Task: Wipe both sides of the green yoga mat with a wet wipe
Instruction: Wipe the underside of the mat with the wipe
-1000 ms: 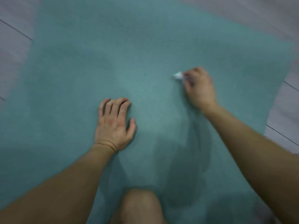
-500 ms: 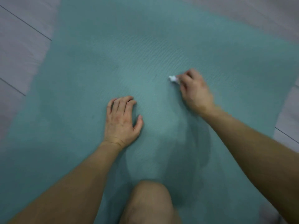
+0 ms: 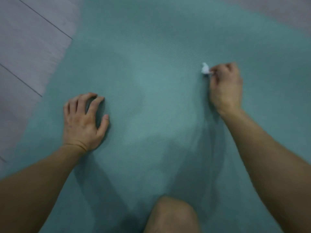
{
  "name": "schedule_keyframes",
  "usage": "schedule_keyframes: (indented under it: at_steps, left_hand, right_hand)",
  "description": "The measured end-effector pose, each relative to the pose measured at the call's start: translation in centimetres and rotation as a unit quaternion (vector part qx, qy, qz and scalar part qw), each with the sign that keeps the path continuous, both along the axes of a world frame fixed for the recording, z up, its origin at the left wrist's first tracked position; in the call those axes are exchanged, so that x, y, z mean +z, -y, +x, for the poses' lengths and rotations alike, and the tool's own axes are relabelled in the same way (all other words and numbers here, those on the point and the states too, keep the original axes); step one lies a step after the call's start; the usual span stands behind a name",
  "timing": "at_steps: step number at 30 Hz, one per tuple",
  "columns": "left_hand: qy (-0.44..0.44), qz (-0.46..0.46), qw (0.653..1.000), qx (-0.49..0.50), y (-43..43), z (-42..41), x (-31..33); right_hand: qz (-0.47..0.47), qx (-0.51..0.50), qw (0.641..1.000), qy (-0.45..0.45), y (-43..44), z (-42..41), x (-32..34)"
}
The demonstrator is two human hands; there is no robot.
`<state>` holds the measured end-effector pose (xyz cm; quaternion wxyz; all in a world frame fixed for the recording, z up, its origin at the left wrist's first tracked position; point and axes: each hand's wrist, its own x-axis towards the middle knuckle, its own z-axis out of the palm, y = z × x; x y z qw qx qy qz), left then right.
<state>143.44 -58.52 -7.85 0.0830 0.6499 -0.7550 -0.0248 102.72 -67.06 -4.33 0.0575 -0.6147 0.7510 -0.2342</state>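
Mid-wipe on the flat, textured green yoga mat (image 3: 151,78) spread over the pale grey plank floor (image 3: 25,47): our right hand (image 3: 225,86) pinches a small crumpled white wet wipe (image 3: 205,69) against the mat's right part, while our left hand (image 3: 82,121), fingers spread and holding nothing, braces on the mat near its left edge. The next stroke, we judge, calls for firm pressure dragged across the middle; our bare knee (image 3: 171,214) on the mat's near end would have to shift before we turn it over.
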Motion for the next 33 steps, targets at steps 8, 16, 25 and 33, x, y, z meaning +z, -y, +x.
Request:
schedule_keyframes:
  at_steps: [8, 16, 25, 33]
  left_hand:
    - [-0.016, -0.002, 1.0, 0.0, 0.2, 0.2, 0.4]
    - [-0.029, -0.006, 1.0, -0.002, 0.3, 0.2, 0.2]
    - [-0.035, -0.001, 0.999, -0.003, 0.3, 0.2, 0.3]
    - [-0.04, -0.002, 0.999, 0.0, 0.3, 0.1, 0.3]
  right_hand:
    - [-0.001, 0.366, 0.93, 0.021, -5.6, 16.7, -0.7]
    - [-0.019, 0.045, 0.999, 0.001, -2.1, 8.1, -0.8]
    - [0.012, -0.012, 0.996, 0.083, -1.7, 13.1, -0.7]
    - [0.069, 0.272, 0.957, -0.065, -1.7, 11.2, -0.2]
